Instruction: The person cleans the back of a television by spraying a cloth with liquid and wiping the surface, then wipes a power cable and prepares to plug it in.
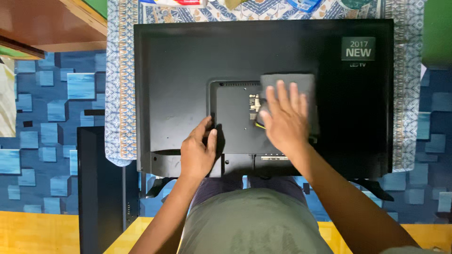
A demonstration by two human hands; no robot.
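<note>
A black flat television [179, 84] lies with its back side up on a surface covered by a blue patterned cloth [117, 94]. The right hand [285, 120] presses flat, fingers spread, on a grey cloth [306, 84] at the raised centre panel [235, 117] of the television. At 8 o'clock from it, the left hand [197, 153] rests on the lower left edge of this panel, thumb and fingers touching it. A grey sticker [358, 49] sits at 2 o'clock. A dark flat object [99, 188] stands at 8 o'clock, on the blue patterned floor [47, 117].
</note>
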